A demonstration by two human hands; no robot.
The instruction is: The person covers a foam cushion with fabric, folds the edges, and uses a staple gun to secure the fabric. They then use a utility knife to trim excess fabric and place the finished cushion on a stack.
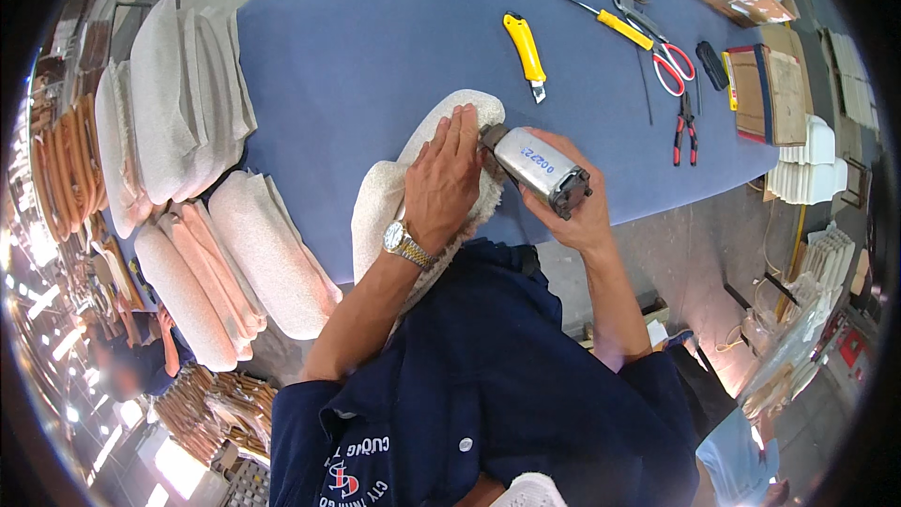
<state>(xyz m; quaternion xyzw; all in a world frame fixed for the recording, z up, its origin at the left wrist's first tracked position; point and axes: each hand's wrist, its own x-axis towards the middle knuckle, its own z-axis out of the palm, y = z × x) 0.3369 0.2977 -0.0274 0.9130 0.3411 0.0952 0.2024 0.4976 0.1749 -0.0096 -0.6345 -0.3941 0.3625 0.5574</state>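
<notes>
Left hand [443,180] lies flat, open on the cushion [389,197]; right hand [572,202] grips the stapler [537,167] — its nose sits just beside the fingertips [466,117], so a slip risks them.

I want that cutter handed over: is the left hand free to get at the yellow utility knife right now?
Probably not at once: the left hand presses flat on the cream cushion. The yellow utility knife lies beyond on open blue table, with nothing between.

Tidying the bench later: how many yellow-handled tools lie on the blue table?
2: a yellow utility knife mid-table, and a yellow-handled screwdriver to its right beside the red-handled scissors. Others may be hidden.
</notes>
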